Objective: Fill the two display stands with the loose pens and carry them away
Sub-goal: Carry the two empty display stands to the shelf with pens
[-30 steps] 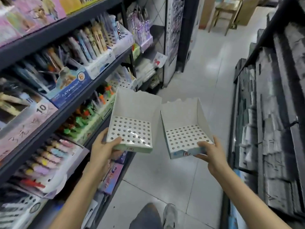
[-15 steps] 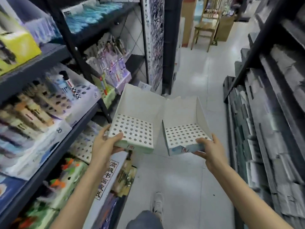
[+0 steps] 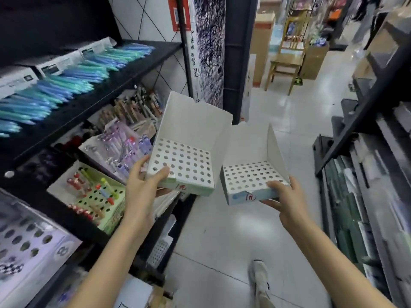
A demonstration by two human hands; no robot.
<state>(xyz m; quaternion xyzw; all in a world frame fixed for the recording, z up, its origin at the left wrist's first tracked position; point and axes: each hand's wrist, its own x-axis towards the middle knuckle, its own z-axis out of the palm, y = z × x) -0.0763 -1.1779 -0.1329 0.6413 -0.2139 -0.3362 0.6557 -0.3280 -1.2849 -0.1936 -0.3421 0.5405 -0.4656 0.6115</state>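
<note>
Some fingers of the left hand (image 3: 142, 185) hide under the left stand (image 3: 184, 152). Some fingers of the right hand (image 3: 287, 198) hide under the right stand (image 3: 251, 174). The picture's left edge cuts off the blue pens (image 3: 55, 90). Things on the right shelf (image 3: 367, 196) are too blurry to tell.

We see the left stand (image 3: 180, 161) and the right stand (image 3: 249, 174), white cardboard, hole-punched decks empty, back walls raised, red price marks in front. Both are aloft: the left just beside the black shelf (image 3: 89, 103), the right farther out.
</note>
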